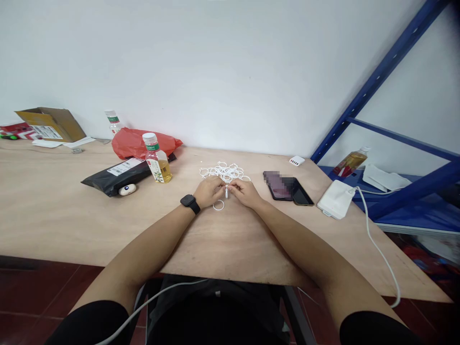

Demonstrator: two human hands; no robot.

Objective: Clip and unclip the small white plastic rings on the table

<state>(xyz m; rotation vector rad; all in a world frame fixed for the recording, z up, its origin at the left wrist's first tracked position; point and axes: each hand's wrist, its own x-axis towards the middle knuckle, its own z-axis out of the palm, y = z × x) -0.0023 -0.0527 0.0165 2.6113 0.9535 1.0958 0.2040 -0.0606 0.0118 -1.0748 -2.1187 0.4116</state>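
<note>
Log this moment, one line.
left hand: holding slim white item; right hand: same; thin white ring: near left hand; white ring pile: beyond hands

- One head-worn camera looks forward and down from above the wearer's lap point(215, 314), lower centre.
- Fairly near, it spans the tabletop point(223, 244) mid-frame; the wall point(230, 72) fills the top.

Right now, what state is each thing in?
Left hand: pinching white piece
Right hand: pinching the same piece
Near ring: lying flat
White rings: heaped loosely
Front bottle: capped, upright, part full
Cardboard box: apparently open
Right phone: screen dark
White device: cable plugged in
Shelf bottle: capped
Black parcel: seal unclear
</note>
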